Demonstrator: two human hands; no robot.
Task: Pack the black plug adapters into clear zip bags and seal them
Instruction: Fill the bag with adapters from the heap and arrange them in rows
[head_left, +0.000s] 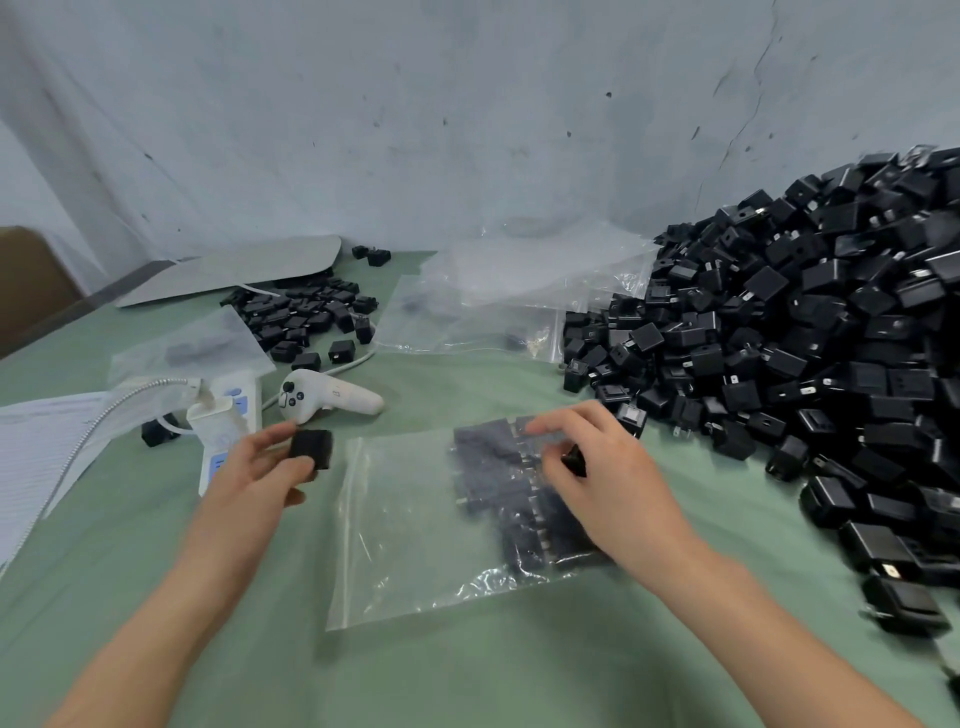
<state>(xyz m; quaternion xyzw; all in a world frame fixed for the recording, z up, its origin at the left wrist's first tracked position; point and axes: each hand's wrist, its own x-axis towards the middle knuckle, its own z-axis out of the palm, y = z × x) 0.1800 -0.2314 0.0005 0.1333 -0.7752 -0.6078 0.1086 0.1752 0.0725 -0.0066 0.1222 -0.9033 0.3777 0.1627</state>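
A clear zip bag (415, 525) lies flat on the green table in front of me, its zip edge at the left. Several black plug adapters (498, 483) sit in rows inside its right half. My left hand (254, 467) pinches one black adapter (310, 449) just left of the bag's opening. My right hand (597, 467) rests over the bag's right side, fingers curled, with another black adapter (574, 460) held between thumb and fingers. A huge pile of loose black adapters (810, 332) rises at the right.
A stack of spare clear bags (509, 291) lies at the back centre. A smaller heap of adapters (306, 312) sits back left beside a filled bag (192, 348). A white handheld controller (327, 397), a white power strip (223, 431), a metal hose and papers (36, 447) crowd the left.
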